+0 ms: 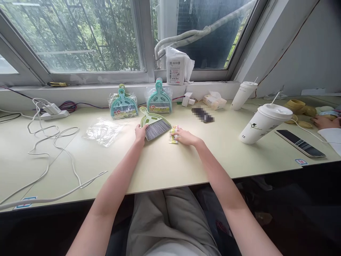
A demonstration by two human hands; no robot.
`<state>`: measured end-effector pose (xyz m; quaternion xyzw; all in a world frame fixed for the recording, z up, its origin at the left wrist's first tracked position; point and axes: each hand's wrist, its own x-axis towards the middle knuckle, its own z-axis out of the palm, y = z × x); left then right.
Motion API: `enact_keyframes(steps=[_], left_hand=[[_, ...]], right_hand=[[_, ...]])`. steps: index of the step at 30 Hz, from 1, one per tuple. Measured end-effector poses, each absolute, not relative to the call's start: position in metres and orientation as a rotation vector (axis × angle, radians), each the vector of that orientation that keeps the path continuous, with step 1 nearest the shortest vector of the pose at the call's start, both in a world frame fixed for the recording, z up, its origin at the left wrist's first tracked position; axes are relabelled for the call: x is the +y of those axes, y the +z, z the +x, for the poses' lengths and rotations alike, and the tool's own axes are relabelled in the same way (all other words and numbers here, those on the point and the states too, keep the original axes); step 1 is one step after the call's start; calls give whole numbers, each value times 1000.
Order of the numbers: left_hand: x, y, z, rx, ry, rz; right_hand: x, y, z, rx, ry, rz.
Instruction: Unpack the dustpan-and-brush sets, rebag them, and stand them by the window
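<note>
A green dustpan with a grey-bristled brush point(157, 128) nested in it lies tilted on the table, its handle toward the window. My left hand point(140, 133) grips it by its left edge, thumb on top. To its right is a small colourful printed card point(173, 136), yellow and white. The fingers of my right hand point(185, 137) are closed over this card and cover part of it. A crumpled clear plastic bag point(103, 132) lies left of my left hand. Two more dustpan sets, one teal point(123, 104) and another teal point(160, 96), stand wrapped behind.
White cables point(57, 135) and a power strip point(54, 114) spread over the left side. At right are a large white cup point(266, 122), a smaller cup point(243, 95), a phone point(300, 143) and a tissue pack point(214, 101). Another person's hand point(326, 122) shows far right.
</note>
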<state>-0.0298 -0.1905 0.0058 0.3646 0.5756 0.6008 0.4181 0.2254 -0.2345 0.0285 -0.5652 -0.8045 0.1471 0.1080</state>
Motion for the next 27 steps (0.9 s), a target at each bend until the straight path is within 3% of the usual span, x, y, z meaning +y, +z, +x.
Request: enact_keyframes(steps=[12,21,27], left_hand=[[-185,18,-58,1178,1497,569],[-196,20,-40,1065,1337,921],[-213,17,-6,964,1082,1016]], right_hand=[[-211,11,230,-1891,375,-1739],[-219,19,215,-1470,246,-1350],[-226,22,206,-1746,282,-1155]])
